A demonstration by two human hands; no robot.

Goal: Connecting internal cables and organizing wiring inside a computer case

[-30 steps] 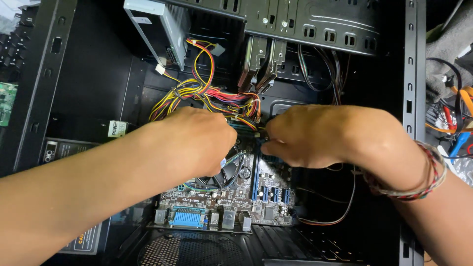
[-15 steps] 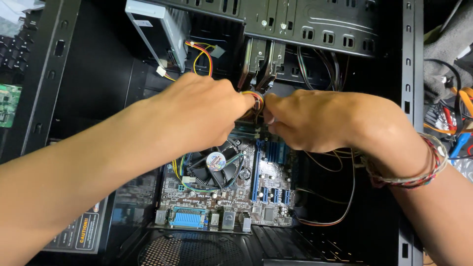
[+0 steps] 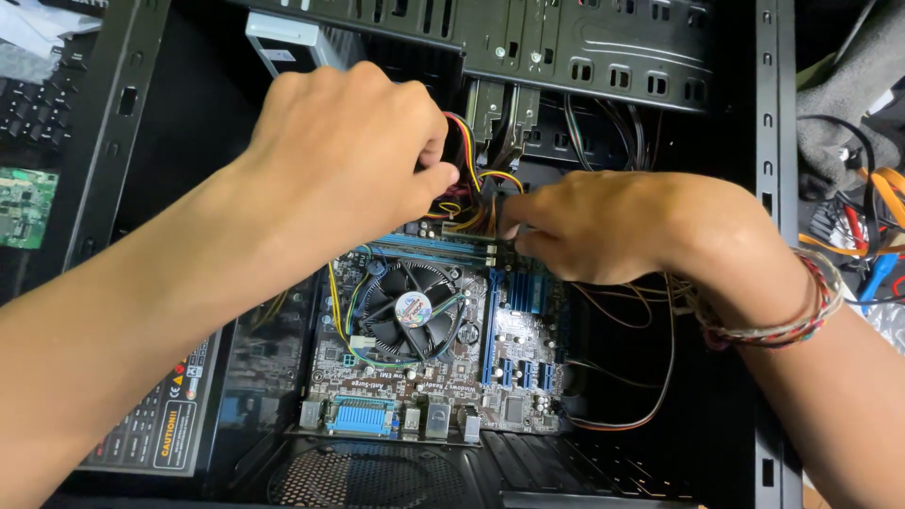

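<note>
I look down into an open black computer case (image 3: 768, 236). My left hand (image 3: 349, 151) is closed around a bundle of red, yellow and black power cables (image 3: 464, 179), lifting it above the motherboard (image 3: 443, 368). My right hand (image 3: 613, 226), with woven bracelets on the wrist, pinches the same bundle near a connector at the top edge of the board. The round black cooler fan (image 3: 410, 309) now lies uncovered below both hands. What the fingertips grip exactly is hidden.
Drive bays (image 3: 584, 47) span the top of the case. A power supply with a warning sticker (image 3: 170, 415) sits at lower left. Thin brown wires (image 3: 622, 377) loop at the board's right. A green circuit board (image 3: 24, 207) lies left outside; tools and orange cables (image 3: 867, 217) right.
Both hands have risen away from the cooler toward the drive bays, pulling the cable bundle up. The fan and the board are now uncovered.
</note>
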